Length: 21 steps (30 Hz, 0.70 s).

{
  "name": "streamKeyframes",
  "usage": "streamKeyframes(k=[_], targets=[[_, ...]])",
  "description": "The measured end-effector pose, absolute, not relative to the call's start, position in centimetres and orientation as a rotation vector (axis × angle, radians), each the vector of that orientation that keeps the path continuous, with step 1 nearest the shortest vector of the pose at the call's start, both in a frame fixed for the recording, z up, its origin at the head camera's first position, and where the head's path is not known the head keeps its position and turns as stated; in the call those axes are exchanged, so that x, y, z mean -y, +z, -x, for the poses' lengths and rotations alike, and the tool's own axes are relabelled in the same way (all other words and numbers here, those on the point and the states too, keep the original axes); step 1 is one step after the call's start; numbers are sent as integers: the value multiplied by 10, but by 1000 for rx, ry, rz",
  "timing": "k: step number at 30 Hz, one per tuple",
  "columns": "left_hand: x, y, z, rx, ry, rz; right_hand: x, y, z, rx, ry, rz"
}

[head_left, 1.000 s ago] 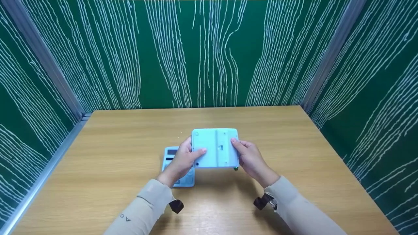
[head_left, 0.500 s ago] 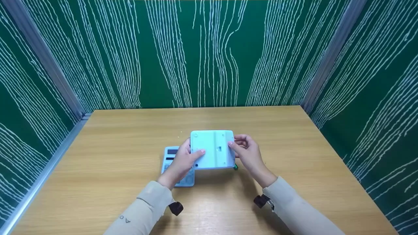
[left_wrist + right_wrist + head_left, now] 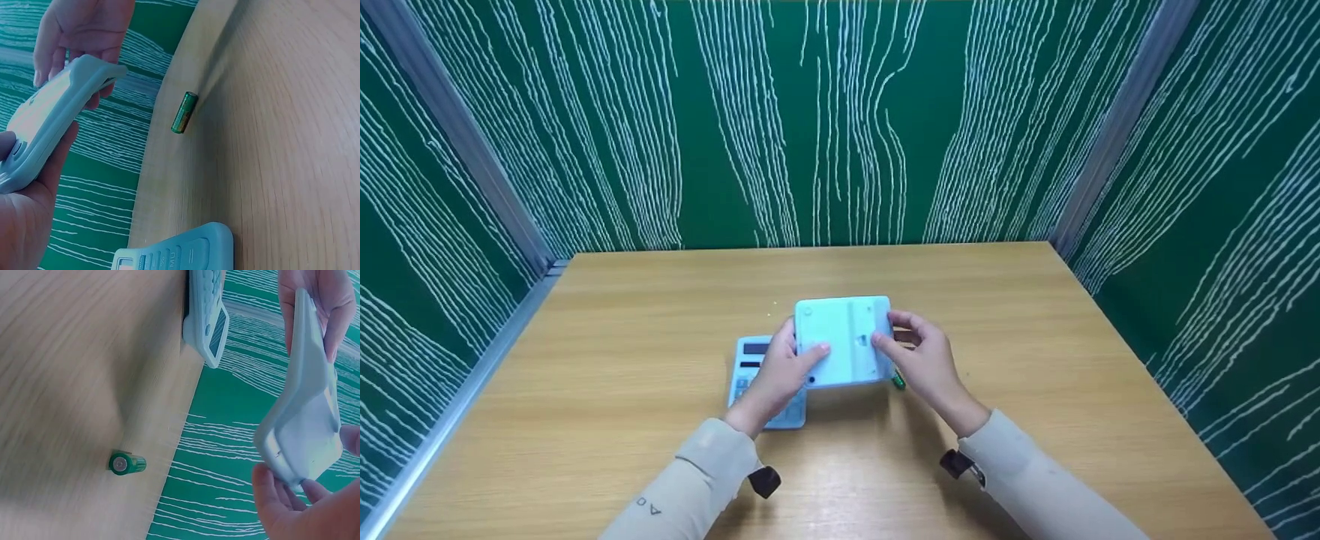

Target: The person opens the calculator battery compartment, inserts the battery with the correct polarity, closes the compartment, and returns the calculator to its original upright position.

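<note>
My left hand (image 3: 781,369) grips the left side of a light blue calculator (image 3: 831,326), thumb on its back, fingers underneath. The calculator is raised above the table with its back and battery cover turned toward me. At its right edge, my right hand (image 3: 931,361) pinches it, thumb on the back near the cover's latch and fingers behind the edge. A second light blue calculator (image 3: 789,414) lies keys up on the table, partly hidden by the left hand and forearm. A green battery (image 3: 184,112) lies on the tabletop below the raised calculator's right end.
The wooden table (image 3: 622,375) is bordered by green panels (image 3: 840,150) with white wavy lines at the back and sides. Tiny pale specks (image 3: 771,308) lie on the wood beyond the left hand. Both wrists carry small dark cameras (image 3: 765,481).
The raised calculator has shifted slightly left. My right hand has moved left with it, its fingers have spread behind the edge, and its thumb has moved toward the latch. More of the battery shows.
</note>
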<state>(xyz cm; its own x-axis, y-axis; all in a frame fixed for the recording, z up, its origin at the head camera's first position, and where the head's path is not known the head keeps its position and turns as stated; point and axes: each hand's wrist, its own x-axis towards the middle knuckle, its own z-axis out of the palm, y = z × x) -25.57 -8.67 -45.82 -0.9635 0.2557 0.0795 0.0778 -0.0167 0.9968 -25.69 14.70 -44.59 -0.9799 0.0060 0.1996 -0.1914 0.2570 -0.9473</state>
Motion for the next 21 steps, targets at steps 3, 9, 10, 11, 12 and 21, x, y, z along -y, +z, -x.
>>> streamKeyframes(k=[3,9,10,11,12,21], targets=[[85,-459,254,-2144,2101,-363,-145,-446,255,2393,1782,-178],[83,-458,253,-2209,2069,-401,-141,-444,253,2438,1717,-174],[83,-458,253,-2218,2064,-414,-140,-444,254,2444,1712,-170],[83,-458,252,-2228,2057,-417,-140,-445,254,2449,1707,-164],[82,-458,252,-2238,2055,-422,-139,-444,254,2453,1707,-160],[82,-457,253,-2268,2060,-457,-136,-444,254,2467,1724,-123]])
